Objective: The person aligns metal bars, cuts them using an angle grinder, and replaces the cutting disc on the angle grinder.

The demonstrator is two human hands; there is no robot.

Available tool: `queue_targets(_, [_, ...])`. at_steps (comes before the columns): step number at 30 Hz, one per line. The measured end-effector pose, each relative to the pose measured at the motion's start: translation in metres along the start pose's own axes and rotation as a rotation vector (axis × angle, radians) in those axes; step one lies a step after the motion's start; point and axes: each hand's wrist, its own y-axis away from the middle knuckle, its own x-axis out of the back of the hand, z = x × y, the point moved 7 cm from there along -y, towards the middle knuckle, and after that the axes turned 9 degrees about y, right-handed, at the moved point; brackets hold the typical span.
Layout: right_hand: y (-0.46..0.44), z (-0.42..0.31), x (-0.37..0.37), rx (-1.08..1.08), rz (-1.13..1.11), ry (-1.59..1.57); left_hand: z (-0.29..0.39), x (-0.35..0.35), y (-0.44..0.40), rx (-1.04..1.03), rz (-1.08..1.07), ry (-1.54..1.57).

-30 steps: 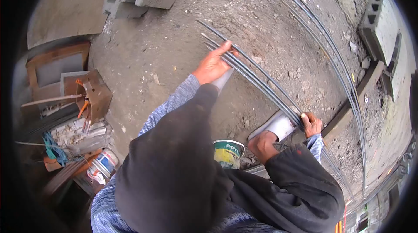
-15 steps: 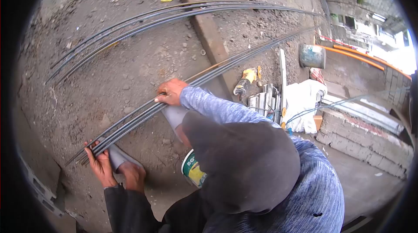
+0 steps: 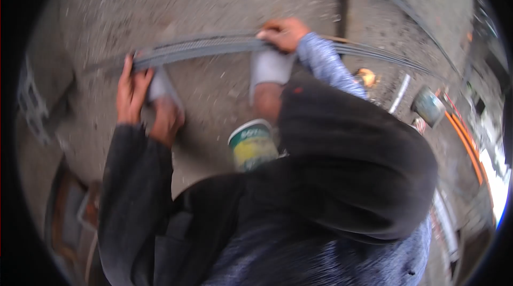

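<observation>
A bundle of long steel rebar rods [image 3: 206,47] runs across in front of me, over my two grey-shod feet, blurred by motion. My left hand [image 3: 131,91] is closed around the bundle near its left end, thumb and fingers on either side. Farther right, my right hand [image 3: 288,33] grips the same rods from above, with its fingers curled over them. Below the rods, between my legs, is a green, white and yellow paint bucket [image 3: 251,144]. My dark-trousered knee [image 3: 342,125] hides part of the ground.
More rods [image 3: 411,10] lie at the upper right, near a dark beam [image 3: 343,0]. At right are a yellow power tool [image 3: 366,77], a pale strip [image 3: 399,93], a grey bucket [image 3: 428,105] and orange pipes [image 3: 464,139]. Hollow concrete blocks [image 3: 33,99] stand at left.
The view has swung, so the rods now run more level across it. Both hands stay on the rods, and the paint bucket shows more fully.
</observation>
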Motion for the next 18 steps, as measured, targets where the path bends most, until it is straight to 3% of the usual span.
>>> queue_targets(3, [-0.007, 0.001, -0.002, 0.151, 0.027, 0.101, 0.0, 0.001, -0.007, -0.083, -0.028, 0.074])
queue_targets(12, [-0.004, -0.002, -0.002, 0.069, -0.064, 0.248, -0.001, -0.004, -0.008, -0.097, -0.093, 0.016])
queue_targets(16, [0.001, 0.003, -0.006, 0.121, -0.011, 0.084, 0.002, -0.003, -0.002, -0.032, -0.203, -0.035])
queue_targets(17, [0.004, -0.002, -0.002, 0.153, 0.069, 0.189, 0.005, 0.005, 0.009, -0.044, -0.149, -0.068])
queue_targets(18, [0.006, 0.004, -0.005, 0.128, 0.117, 0.046, 0.006, -0.007, 0.03, -0.092, -0.022, -0.185])
